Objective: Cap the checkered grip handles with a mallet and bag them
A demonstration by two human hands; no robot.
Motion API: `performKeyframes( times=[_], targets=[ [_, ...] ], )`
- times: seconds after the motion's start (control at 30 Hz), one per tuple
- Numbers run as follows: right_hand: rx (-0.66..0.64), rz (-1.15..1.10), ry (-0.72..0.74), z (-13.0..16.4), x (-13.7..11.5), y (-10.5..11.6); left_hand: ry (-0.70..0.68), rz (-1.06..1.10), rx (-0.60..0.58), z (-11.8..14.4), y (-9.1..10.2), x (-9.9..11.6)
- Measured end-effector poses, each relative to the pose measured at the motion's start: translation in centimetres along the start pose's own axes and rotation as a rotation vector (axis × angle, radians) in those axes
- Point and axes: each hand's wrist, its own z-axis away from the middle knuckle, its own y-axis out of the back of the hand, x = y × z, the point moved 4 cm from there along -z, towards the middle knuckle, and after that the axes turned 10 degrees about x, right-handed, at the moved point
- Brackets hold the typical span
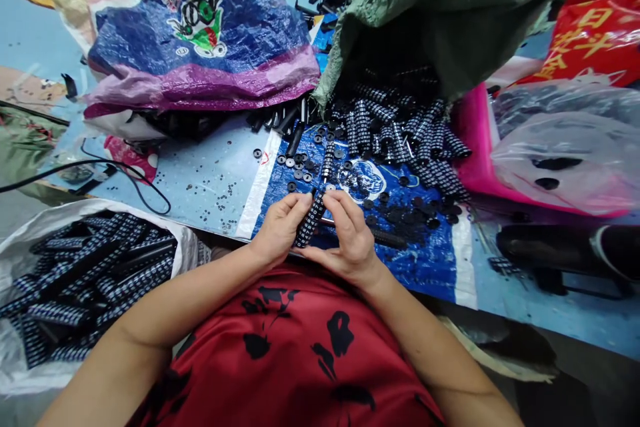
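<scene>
- Our left hand (280,227) and right hand (350,237) hide the beaded rod's (310,220) lower end.
- Fingers of both clasp it; its long axis tilts up-right, away from us.

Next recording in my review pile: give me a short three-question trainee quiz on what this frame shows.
1. True or false: both hands hold the same black studded rod.
2. Which sack spills the pile of studded rods onto the table? A) the green sack B) the blue and purple sack C) the red bag
3. Fill in: the white bag to the person's left holds more studded ____.

Key:
1. True: the left hand and the right hand grip it together.
2. A
3. rods
</scene>
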Motion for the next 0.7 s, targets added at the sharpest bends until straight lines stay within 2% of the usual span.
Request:
performKeyframes(
  times=[0.17,0.37,0.57,0.7],
  targets=[
    [-0.040,0.034,0.014,0.7,0.5,-0.1,-0.018,0.039,-0.017,-0.2,0.6,0.1],
    [-0.057,0.066,0.025,1.2,0.4,-0.1,0.049,0.023,-0.057,-0.3,1.3,0.2],
    [-0.087,0.078,0.026,1.5,0.6,-0.9,-0.043,0.049,-0.055,-0.5,1.8,-0.1],
    [-0.080,0.095,-0.021,1.7,0.7,-1.5,-0.018,0.002,-0.116,-0.4,1.8,-0.4]
  ],
)
